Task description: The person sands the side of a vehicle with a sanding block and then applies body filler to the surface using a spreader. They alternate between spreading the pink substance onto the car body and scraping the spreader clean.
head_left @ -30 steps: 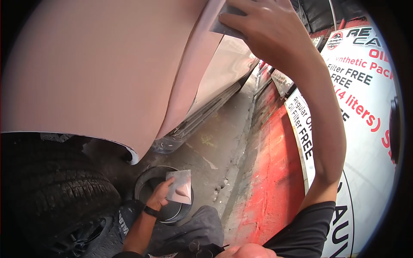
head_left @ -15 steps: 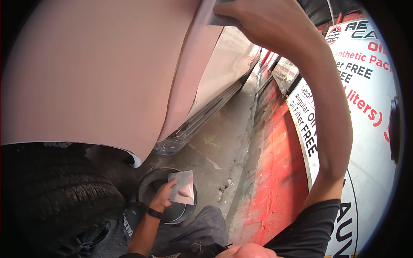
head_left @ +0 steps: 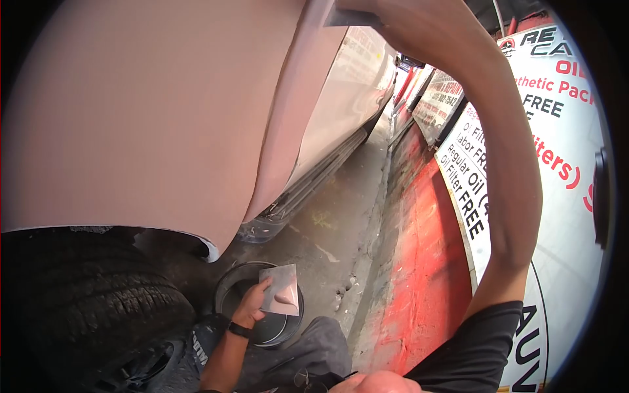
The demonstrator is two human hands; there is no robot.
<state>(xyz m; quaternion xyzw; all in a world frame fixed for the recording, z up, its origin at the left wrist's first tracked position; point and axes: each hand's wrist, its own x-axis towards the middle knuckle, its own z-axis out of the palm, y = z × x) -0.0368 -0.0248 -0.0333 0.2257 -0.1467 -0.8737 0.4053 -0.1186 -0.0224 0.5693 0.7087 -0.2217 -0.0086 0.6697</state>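
Observation:
My left hand (head_left: 251, 304), with a dark band at the wrist, grips a flat square plate (head_left: 272, 298) by its left edge. A dab of pinkish body filler (head_left: 286, 297) lies on the plate. Far up at the top edge, my right hand (head_left: 386, 10) is closed on a dark flat spreader (head_left: 354, 18), held against the car's edge strip; its fingers are partly cut off by the frame. The car body panel (head_left: 151, 118), matt pinkish-beige, fills the upper left. Below the plate stands a round dark bucket (head_left: 226, 288).
A tyre (head_left: 92, 281) sits under the wheel arch at lower left. Along the right runs a red-painted kerb (head_left: 419, 262), with a printed banner (head_left: 563, 275) beyond it. A narrow concrete floor strip (head_left: 327, 216) separates car and kerb.
My right hand and the spreader have shifted up, nearer the top edge. The left hand with its plate appears slightly lower and farther right, as the whole view has shifted a little.

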